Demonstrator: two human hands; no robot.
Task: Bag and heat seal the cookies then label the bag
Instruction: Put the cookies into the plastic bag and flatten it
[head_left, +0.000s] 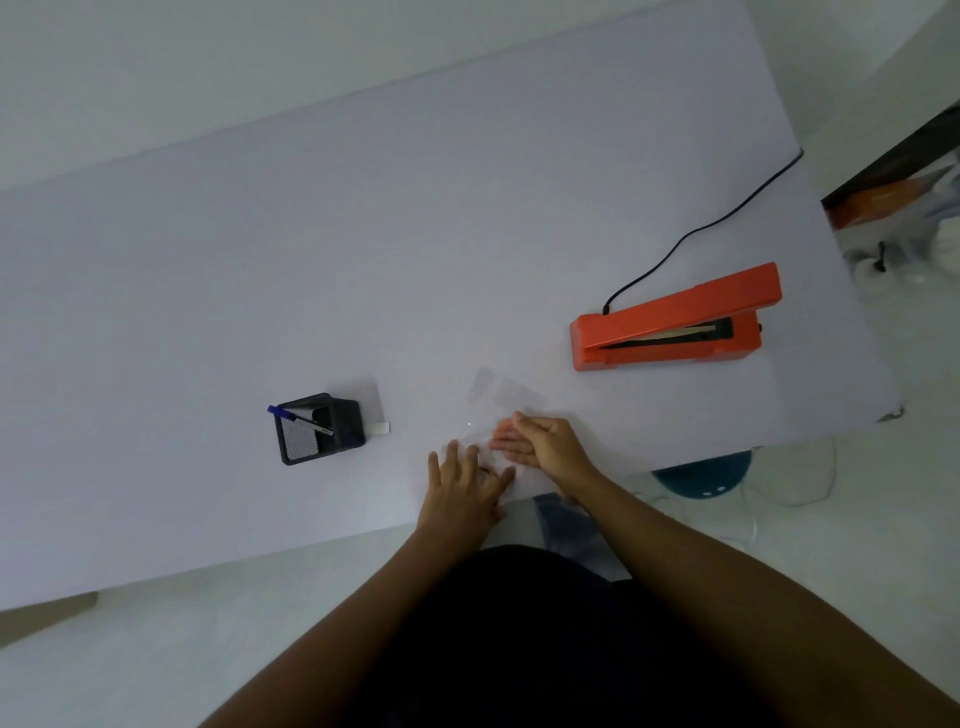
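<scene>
A clear plastic bag (501, 397) lies flat on the white table (363, 234) near its front edge, hard to make out against the surface. My left hand (465, 486) rests on the bag's near end with fingers spread and straight. My right hand (545, 441) holds the bag's right side, thumb on top and fingers showing faintly through the plastic. The orange heat sealer (675, 319) stands to the right with its arm raised. A small white label (381, 427) lies beside the pen holder (319, 428). No cookies are in view.
The black mesh pen holder holds a blue pen (298, 418). The sealer's black cord (711, 221) runs over the table's far right edge. A teal stool (706, 473) sits below the table's right corner. Boxes and bags lie on the floor at far right.
</scene>
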